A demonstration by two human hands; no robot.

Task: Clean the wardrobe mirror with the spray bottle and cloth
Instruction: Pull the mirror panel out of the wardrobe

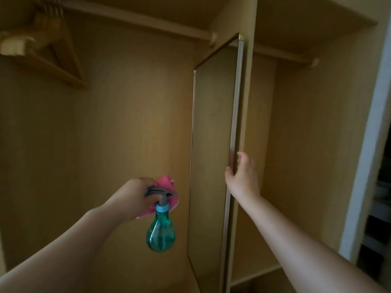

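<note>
Hanging at far upper left, blurred wooden hangers [53, 51] on the wardrobe rail [135, 21], not part of the job. Left hand [135, 197] is wrapped tight round the grey trigger head of the spray bottle [161, 231], with the pink cloth [167, 181] bunched in the same grip behind the head. Bottle hangs upright, long axis vertical, green body below the fist, nozzle pointing right toward the mirror [213, 144]. Mirror sits just right of the bottle, tall panel with a gold frame, long axis vertical, seen nearly edge-on, glass facing left into the wardrobe. Right hand [242, 176] has its fingers curled over the mirror's near edge at mid height, thumb on the glass side, gripping the frame. Judgement: mirror is likely being swung or steadied; left hand is nearer the glass, so spraying falls to it, aimed rightward.
</note>
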